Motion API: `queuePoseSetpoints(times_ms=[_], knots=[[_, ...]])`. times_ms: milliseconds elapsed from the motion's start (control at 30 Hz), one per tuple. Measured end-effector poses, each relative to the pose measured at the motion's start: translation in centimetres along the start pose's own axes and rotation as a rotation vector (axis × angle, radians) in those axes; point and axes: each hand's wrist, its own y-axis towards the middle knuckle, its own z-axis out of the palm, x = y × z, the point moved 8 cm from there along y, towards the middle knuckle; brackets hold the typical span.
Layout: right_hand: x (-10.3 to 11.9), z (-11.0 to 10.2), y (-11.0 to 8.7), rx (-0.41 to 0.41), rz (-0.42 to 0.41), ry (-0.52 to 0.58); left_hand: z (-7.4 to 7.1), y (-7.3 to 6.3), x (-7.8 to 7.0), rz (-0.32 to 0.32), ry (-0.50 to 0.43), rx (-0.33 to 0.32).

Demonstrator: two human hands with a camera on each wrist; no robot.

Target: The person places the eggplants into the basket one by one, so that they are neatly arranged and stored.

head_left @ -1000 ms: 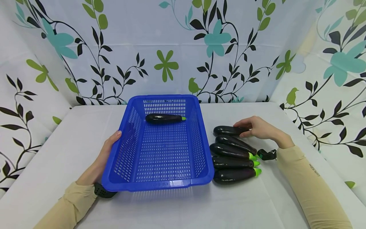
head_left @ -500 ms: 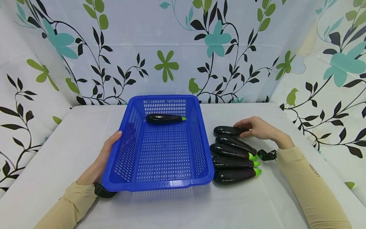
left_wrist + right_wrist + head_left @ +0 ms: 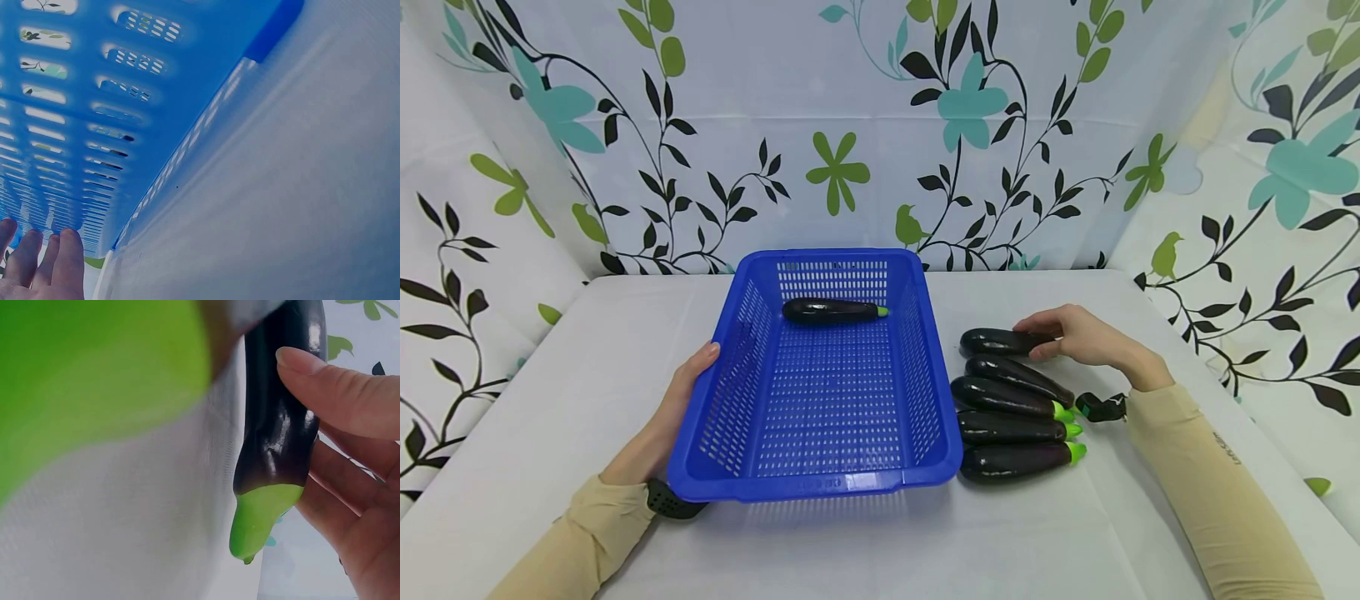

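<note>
A blue plastic basket (image 3: 831, 417) with perforated walls stands at the middle of the table. My left hand (image 3: 679, 392) holds its left side at the rim; in the left wrist view the fingers (image 3: 67, 262) lie against the outer wall, and the thumb is out of that view. One dark eggplant (image 3: 831, 311) lies inside along the far wall. To the right, my right hand (image 3: 1078, 337) grips the stem end of another eggplant (image 3: 992, 342), farthest in a column. The right wrist view shows the thumb (image 3: 340, 394) on one side of this eggplant and fingers behind it.
Several more eggplants lie close together nearer the front, such as the nearest eggplant (image 3: 1011, 462) beside the basket's right rim. A black wrist device (image 3: 1101, 407) sits by the right sleeve. White cloth covers the table (image 3: 880, 558); a patterned curtain (image 3: 850, 100) hangs behind.
</note>
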Motion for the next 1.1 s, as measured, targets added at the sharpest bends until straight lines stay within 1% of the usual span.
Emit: queuePoseSetpoints(times_ms=[267, 567, 800, 1100], knots=[[0.3, -0.4, -0.1, -0.007, 0.004, -0.014, 0.0, 0.0, 0.0, -0.005, -0.006, 0.006], [1.3, -0.7, -0.1, -0.031, -0.038, -0.021, 0.0, 0.0, -0.1, -0.002, -0.018, 0.005], [2.3, -1.3, -0.1, -0.080, -0.075, -0.041, 0.0, 0.0, 0.0, 0.001, -0.007, 0.006], [3.5, -1.8, -0.5, -0.113, -0.085, -0.036, -0.1, 0.0, -0.1, 0.010, 0.001, 0.006]])
